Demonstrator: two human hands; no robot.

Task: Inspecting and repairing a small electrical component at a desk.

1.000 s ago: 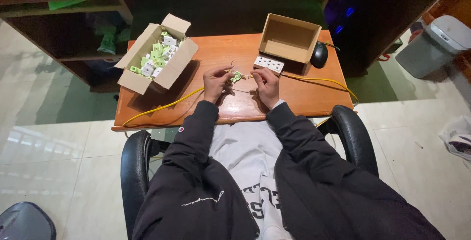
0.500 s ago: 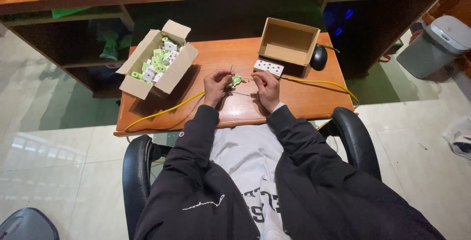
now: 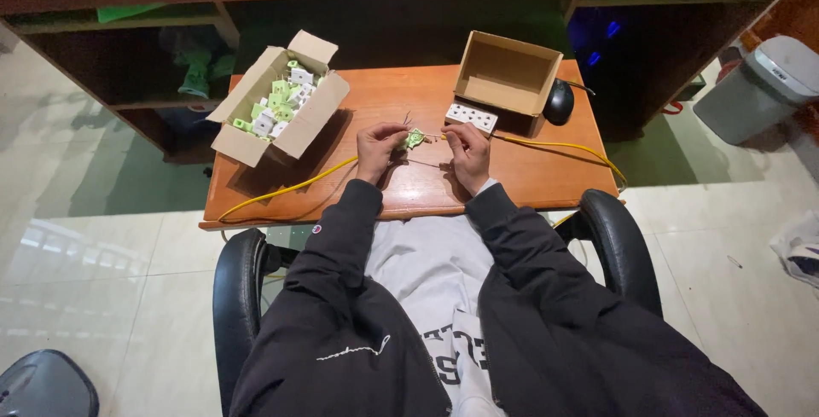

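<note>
Where pale glossy floor tiles surround it, the small orange wooden table carries everything. Above its middle, the left hand and right hand pinch a small green-and-white connector between their fingertips. On the table's left stands an open cardboard box of similar parts, behind the hands an empty cardboard box and a white rectangular socket strip, and a smooth yellow cable snakes across the top.

My two arms in black sleeves reach forward, elbows bent, forearms angling toward each other. My left hand and right hand sit close together, fingers curled in a pinch, wrists low, knuckles up.
</note>
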